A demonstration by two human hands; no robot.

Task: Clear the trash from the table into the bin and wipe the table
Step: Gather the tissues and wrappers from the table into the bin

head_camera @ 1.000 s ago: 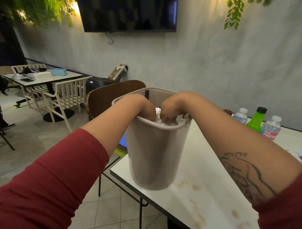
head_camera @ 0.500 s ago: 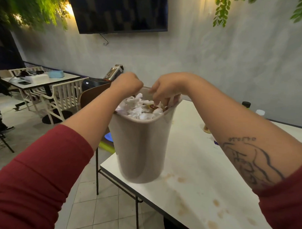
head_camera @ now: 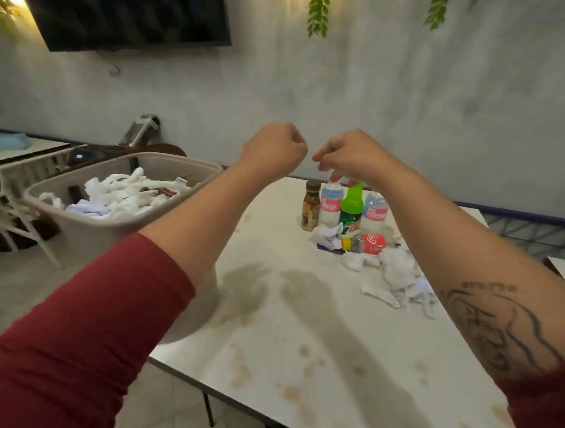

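Observation:
A beige bin (head_camera: 91,239) stands at the table's left edge, packed with crumpled white tissues (head_camera: 125,195). My left hand (head_camera: 277,149) is a closed fist held in the air above the white table (head_camera: 303,310), empty. My right hand (head_camera: 350,155) hovers beside it with fingers hanging loosely, holding nothing. At the far side stand a brown bottle (head_camera: 311,205), two water bottles (head_camera: 331,204), and a green soda bottle (head_camera: 351,210). A Coca-Cola bottle (head_camera: 368,244) lies among crumpled tissues (head_camera: 397,269). Brown stains mark the tabletop.
A dark screen (head_camera: 131,13) hangs on the grey wall. White chairs (head_camera: 13,185) and another table (head_camera: 21,144) are at the left, across the tiled floor. Green leaves (head_camera: 317,13) hang from above.
Both hands have come up out of the bin and moved right, above the table. The view has swung right, so the bin now sits at the left and the bottles show.

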